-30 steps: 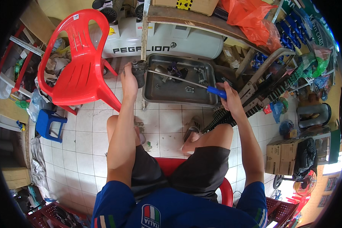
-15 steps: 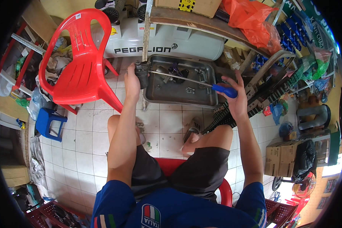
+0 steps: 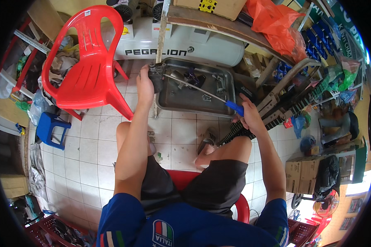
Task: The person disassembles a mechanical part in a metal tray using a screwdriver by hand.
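Observation:
My left hand (image 3: 145, 85) is wrapped round a dark grey metal part (image 3: 156, 78) with small fittings on top, its exact kind unclear. It holds the part up at the tray's left side. In my right hand (image 3: 252, 117) is a long screwdriver (image 3: 235, 108) with a blue handle, its fingers closed round the handle's end. The steel shaft slants up leftward, and its tip meets the part, though the exact contact is too small to see. Beneath the shaft lies a dark metal tray (image 3: 185, 105) containing a silvery cylindrical piece (image 3: 176, 75), small hardware (image 3: 206, 97) and dark pieces.
A red plastic chair (image 3: 84, 80) stands at left, near a low blue stool (image 3: 52, 131). Behind the tray are a grey tank (image 3: 218, 51) and a wooden shelf (image 3: 218, 25). Long dark springs (image 3: 294, 108) and metal tubes lean right of the tray. Cardboard boxes (image 3: 303, 175) stand farther right.
My right hand has moved down and closed more round the screwdriver handle, from spread fingers to a grip. The handle end has dropped, so the shaft slopes more steeply. My left hand keeps the part.

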Available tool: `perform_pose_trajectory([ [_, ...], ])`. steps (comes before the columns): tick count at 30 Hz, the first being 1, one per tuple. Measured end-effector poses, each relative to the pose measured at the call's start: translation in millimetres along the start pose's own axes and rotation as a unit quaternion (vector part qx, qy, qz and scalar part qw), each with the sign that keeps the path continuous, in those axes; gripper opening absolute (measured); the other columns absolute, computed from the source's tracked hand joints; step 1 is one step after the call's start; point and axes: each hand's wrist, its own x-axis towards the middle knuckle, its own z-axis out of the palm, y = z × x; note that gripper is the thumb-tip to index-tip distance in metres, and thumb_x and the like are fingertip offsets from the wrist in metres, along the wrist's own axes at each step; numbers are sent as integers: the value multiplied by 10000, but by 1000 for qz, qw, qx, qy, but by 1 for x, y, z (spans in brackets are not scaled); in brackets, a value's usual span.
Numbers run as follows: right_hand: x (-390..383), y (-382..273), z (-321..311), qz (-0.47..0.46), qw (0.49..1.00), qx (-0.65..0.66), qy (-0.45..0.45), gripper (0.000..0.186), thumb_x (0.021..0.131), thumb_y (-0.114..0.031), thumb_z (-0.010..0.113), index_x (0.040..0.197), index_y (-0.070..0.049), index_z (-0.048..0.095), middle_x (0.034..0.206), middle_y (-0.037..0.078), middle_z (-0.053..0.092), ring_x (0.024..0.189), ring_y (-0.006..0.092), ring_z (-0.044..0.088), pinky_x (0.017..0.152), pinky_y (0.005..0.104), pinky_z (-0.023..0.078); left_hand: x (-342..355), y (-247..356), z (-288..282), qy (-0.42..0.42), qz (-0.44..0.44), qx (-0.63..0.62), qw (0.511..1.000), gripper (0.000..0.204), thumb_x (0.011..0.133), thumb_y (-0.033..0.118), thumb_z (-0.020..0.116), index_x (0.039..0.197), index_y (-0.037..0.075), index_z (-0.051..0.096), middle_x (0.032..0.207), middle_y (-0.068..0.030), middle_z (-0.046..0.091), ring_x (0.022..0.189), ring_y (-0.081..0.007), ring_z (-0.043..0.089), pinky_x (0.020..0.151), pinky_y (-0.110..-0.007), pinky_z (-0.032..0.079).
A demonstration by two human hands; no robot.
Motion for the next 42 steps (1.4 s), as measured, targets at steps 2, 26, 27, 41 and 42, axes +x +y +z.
perform_pose_trajectory([
  [2, -4, -5, 7, -16, 999, 23, 30, 530, 1005, -180, 292, 1527, -93, 325, 676, 79, 576, 410, 119, 457, 341, 223, 301, -2, 2, -1, 10, -7, 11, 1000, 451, 1003, 346, 385, 1007, -14, 657, 802, -93, 689, 714, -171, 637, 695, -298, 496],
  [26, 1, -12, 1, -7, 992, -102, 75, 586, 1059, -485, 354, 1472, -72, 401, 989, 135, 654, 615, 194, 645, 571, 303, 504, -1, -16, 0, 12, 65, 83, 994, 413, 992, 307, 414, 1018, -46, 627, 908, -87, 633, 895, -179, 549, 863, -310, 423],
  [27, 4, -7, -5, 25, 981, -190, 35, 594, 1055, -497, 352, 1477, -81, 401, 992, 134, 650, 579, 200, 635, 572, 306, 505, -3, -13, 3, 14, 73, 87, 993, 414, 992, 306, 412, 1018, -46, 627, 906, -84, 631, 898, -178, 548, 864, -308, 421],
  [41, 6, 0, -3, -293, 899, 293, 143, 502, 818, 4, 468, 1317, -27, 504, 1082, 68, 552, 956, 110, 496, 884, 249, 390, 10, -42, -12, 6, 22, 96, 995, 460, 986, 336, 428, 1071, -62, 643, 992, -119, 672, 956, -213, 583, 919, -331, 429],
  [42, 5, -1, -2, -294, 901, 288, 138, 473, 868, -58, 462, 1339, -26, 492, 1082, 83, 557, 920, 117, 515, 851, 255, 410, 10, -43, -12, 8, 23, 90, 996, 459, 984, 338, 431, 1068, -60, 645, 992, -118, 674, 953, -212, 585, 916, -330, 431],
])
